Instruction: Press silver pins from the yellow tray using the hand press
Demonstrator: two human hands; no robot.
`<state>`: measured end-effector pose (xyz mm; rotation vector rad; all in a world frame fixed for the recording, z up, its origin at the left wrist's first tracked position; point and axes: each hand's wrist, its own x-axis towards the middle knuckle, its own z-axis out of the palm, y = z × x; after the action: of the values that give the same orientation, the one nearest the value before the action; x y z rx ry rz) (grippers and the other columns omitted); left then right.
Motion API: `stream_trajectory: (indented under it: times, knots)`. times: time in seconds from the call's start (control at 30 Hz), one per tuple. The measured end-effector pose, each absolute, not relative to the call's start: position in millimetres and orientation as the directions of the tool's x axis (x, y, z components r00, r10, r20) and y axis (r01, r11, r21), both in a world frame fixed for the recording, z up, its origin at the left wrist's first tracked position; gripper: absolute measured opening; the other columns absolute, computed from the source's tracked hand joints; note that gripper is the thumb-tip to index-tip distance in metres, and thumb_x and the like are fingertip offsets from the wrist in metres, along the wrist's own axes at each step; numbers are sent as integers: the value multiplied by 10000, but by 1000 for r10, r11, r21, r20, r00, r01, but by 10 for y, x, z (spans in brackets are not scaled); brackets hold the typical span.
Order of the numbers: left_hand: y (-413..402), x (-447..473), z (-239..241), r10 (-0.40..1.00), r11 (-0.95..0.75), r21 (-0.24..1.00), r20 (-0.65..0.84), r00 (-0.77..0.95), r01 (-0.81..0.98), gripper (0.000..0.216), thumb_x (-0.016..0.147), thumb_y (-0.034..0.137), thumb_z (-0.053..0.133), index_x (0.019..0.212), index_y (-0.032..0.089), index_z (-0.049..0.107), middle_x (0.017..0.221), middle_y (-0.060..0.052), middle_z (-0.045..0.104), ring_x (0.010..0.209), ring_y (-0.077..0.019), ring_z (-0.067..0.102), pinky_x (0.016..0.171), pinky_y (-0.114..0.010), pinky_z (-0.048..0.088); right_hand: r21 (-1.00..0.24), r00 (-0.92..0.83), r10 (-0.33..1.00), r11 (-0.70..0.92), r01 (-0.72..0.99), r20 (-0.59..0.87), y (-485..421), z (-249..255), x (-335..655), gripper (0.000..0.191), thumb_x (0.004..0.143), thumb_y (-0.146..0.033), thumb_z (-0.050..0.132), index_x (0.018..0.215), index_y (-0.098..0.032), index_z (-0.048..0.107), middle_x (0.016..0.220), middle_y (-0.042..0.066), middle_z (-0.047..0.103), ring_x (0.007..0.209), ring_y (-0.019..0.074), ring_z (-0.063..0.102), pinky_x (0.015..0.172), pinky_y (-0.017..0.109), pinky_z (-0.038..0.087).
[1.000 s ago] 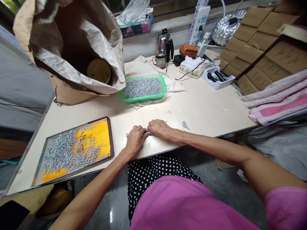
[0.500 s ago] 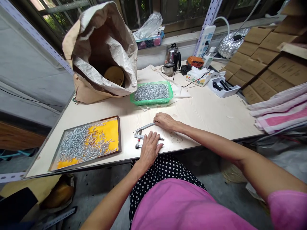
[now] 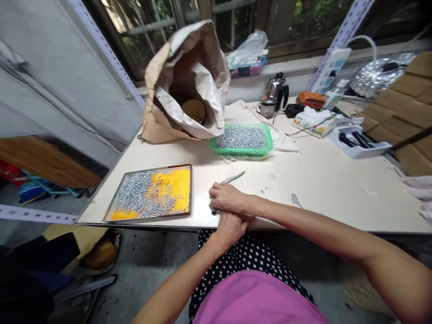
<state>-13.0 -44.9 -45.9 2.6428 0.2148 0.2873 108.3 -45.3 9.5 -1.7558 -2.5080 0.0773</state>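
A grey metal lever tool with a long handle (image 3: 234,177) lies at the table's front edge; its spring and jaws are mostly covered. My right hand (image 3: 225,198) is closed over the tool's head end, fingers curled down, and what they pinch there is hidden. Below it, my left hand (image 3: 231,228) lies partly under the right one at the table edge, its fingers out of sight. To the left, a shallow tray (image 3: 191,191) with a yellow bottom holds many small silver metal pins (image 3: 135,193). Behind the hands, a green plastic basket (image 3: 241,152) is full of similar pins.
A large paper sack (image 3: 158,112) stands open at the back left with a round tan object (image 3: 193,111) inside. Farther right are a metal kettle (image 3: 275,87), a tissue box (image 3: 313,121), a white tray (image 3: 357,146) with black-handled items and stacked cardboard (image 3: 401,103). A small grey scrap (image 3: 296,200) lies right of the hands.
My right hand has left the lever handle's end and come down over the tool's head. My left hand has slid under it. The view has shifted left.
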Motion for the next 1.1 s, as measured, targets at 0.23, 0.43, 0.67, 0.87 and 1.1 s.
stream_trajectory:
  times: [0.23,0.43,0.67,0.87,1.1]
  knots:
    - [-131,-914,95,161,-937,350,456,875,-11,196,985,214,516,992,193,710,933,-68,726,944,-211,634,928,-391,522,-57,-492,862,501,863,125,-351,-124,1110,121,956,-255,620,879,-190,685,971,51,641,921,211,485,727,345,335]
    - [1117,-1228,260,630,-776,168,241,738,608,276,970,266,500,909,212,763,862,-90,690,878,-260,594,813,-380,491,2,-636,724,659,752,267,-533,-224,1049,212,1030,-193,460,934,-182,649,908,34,646,873,187,497,768,335,353]
    - [1424,-1073,96,560,-827,-40,24,828,561,293,953,235,500,877,184,778,918,-122,696,945,-273,576,808,-372,472,-62,-649,727,676,735,225,-563,-150,1111,222,1024,-214,492,847,-193,624,864,25,634,879,180,509,726,305,384]
    - [1523,-998,71,441,-883,-153,46,896,443,280,940,172,493,797,164,733,880,-146,682,889,-285,588,754,-387,462,-104,-627,735,666,738,258,-669,-181,1147,222,1029,-185,462,918,-197,654,944,54,643,934,171,536,766,289,438]
    - [844,-974,354,246,-969,107,381,891,222,160,990,250,503,967,185,647,896,-75,695,867,-227,628,800,-355,504,-352,-404,862,496,794,306,-694,-197,1254,244,1003,-306,547,1163,-153,649,1272,144,582,1089,196,549,869,324,487]
